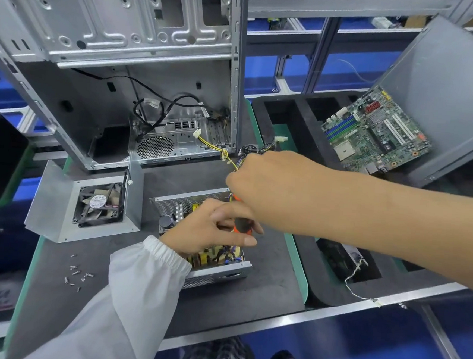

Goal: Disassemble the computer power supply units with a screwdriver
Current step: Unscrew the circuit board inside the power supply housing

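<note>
power supply unit [216, 274]: open-topped sheet-metal box, perforated mesh walls, mid tabletop near the front edge; yellowish circuit board, black cylindrical capacitor, coloured wires inside
screwdriver [241, 223]: orange-and-black handle, upright over the unit; tip hidden
right hand [271, 187]: bare arm, fingers closed round the top of the screwdriver handle
left hand [211, 228]: white elastic-cuffed sleeve, resting on the unit's open top, fingers curled narrow beside the lower handle; probably touching it, view blocked
wire bundle [231, 157]: yellow and black leads with white plastic plugs, running from behind the right hand toward the case
cover [86, 204]: bent grey metal panel with square black fan, left of the unit
screws [78, 274]: small silver, scattered by the front-left corner
tabletop [248, 307]: dark matte mat, green rim
computer case [126, 57]: bare stamped steel, back edge
motherboard [375, 130]: green, tilted, far right
</note>
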